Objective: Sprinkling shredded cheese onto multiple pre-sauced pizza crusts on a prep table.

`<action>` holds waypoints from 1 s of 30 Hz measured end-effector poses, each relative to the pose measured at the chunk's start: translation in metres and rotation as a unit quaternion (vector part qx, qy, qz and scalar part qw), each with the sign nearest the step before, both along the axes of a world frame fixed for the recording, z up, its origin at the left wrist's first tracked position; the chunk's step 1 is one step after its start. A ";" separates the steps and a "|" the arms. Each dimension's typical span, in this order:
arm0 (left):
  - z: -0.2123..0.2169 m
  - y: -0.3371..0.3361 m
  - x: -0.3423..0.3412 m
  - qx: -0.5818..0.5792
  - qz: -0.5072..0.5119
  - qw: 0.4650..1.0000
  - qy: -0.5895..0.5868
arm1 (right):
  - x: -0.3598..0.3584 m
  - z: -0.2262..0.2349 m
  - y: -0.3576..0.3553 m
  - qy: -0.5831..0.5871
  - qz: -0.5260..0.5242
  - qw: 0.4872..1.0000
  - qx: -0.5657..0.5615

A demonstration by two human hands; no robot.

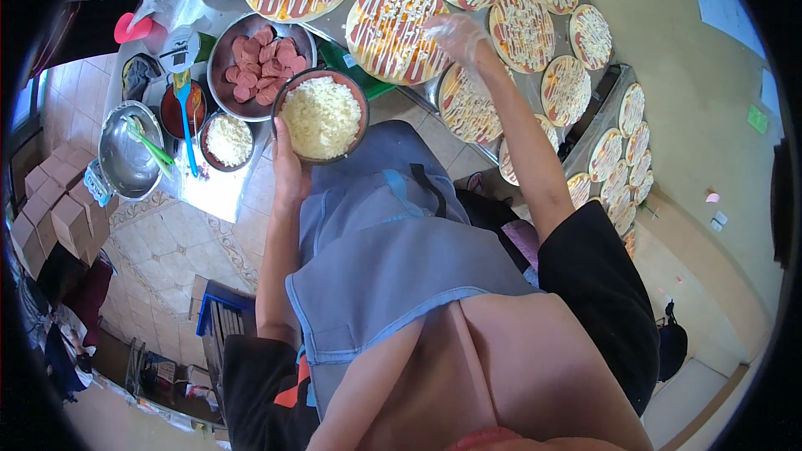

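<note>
My left hand [288, 163] grips the rim of a round bowl [364, 128] filled with pale grated cheese [320, 117]. The bowl is held up in front of my apron, tipped a little. Over the right part of a large pizza [393, 29] hovers my right hand [464, 40] in a thin clear plastic glove. Its fingers are drawn together, and what they hold, if anything, cannot be made out. That pizza carries sausage slices, orange-red sauce, white sauce stripes and some white shreds. Nearby, another pizza [468, 100] lies partly behind my right forearm, covered with shreds.
Several topped pizzas [522, 31] lie on the metal table, with more on a surface [618, 159] at right. A side table at left bears a bowl of sliced sausage [263, 67], a red sauce pot [182, 108], a smaller cheese bowl [227, 142] and a steel basin [125, 150]. Boxes [63, 200] stand far left.
</note>
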State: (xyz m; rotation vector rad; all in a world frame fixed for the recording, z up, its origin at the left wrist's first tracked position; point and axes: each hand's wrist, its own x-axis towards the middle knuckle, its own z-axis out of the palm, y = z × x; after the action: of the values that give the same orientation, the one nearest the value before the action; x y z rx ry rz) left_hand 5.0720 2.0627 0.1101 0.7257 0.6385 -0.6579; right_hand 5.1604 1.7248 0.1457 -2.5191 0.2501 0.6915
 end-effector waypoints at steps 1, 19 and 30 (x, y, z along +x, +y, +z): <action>0.001 0.001 -0.001 -0.003 0.006 1.000 -0.008 | 0.003 0.000 -0.012 0.043 -0.056 0.998 -0.004; -0.017 -0.012 -0.011 -0.005 -0.041 0.999 -0.009 | -0.026 -0.002 -0.031 0.004 0.021 0.996 -0.083; -0.097 -0.047 -0.026 0.000 -0.104 0.994 0.037 | -0.054 -0.003 0.035 -0.066 0.194 0.965 -0.166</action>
State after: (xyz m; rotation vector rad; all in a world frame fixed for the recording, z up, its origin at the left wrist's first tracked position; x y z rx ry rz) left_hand 5.0462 2.0155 0.0127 0.7772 0.6362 -0.8803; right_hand 5.1060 1.7594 0.1432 -2.9624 -0.2001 0.6652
